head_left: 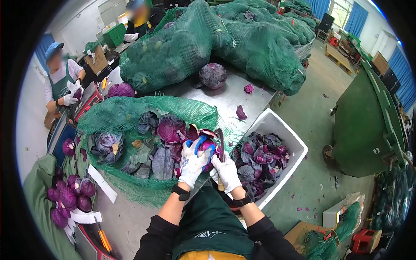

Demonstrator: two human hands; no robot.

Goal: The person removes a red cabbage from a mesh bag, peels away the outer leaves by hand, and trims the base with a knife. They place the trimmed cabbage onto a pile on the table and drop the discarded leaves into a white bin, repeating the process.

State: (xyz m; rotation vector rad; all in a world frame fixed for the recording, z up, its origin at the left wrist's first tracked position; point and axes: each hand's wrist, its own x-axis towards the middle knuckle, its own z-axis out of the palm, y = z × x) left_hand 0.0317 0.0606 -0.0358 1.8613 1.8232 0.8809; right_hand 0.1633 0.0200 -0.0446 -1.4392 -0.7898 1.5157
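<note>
Because heaped along the far side, full mesh sacks (169, 56): apparently kept clear of the near working space.
Steel table (225, 97): beneath sacks and loose heads alike, probably to bring everything up to waist height.
Opened mesh sack (190, 108): spread toward the near edge, likely to keep leafy heads (108, 145) and loose leaves (162, 164) within short reach.
White crate (288, 129): just beside the table's right edge, seemingly for catching dark curling leaves (260, 160), heaped inside.
Bare purple heads (68, 197): clustered on green cloth (37, 173) at far left, perhaps to avoid mixing with leafy ones.
Held cabbage (209, 143): at the opened sack's near right end; vivid red-purple, outer leaves parted and pale-edged, partly covered from view.
Left hand (193, 160): white-gloved, blue-palmed; gripping the cabbage, presumably for steadiness.
Right hand (226, 173): white-gloved, fingers bent beside the cabbage; full grip not possible to tell.
Dark curved strip (222, 143): upright beside the cabbage; blade or leaf, uncertain.
Brown handle-like piece (221, 186): just below the right hand.
</note>
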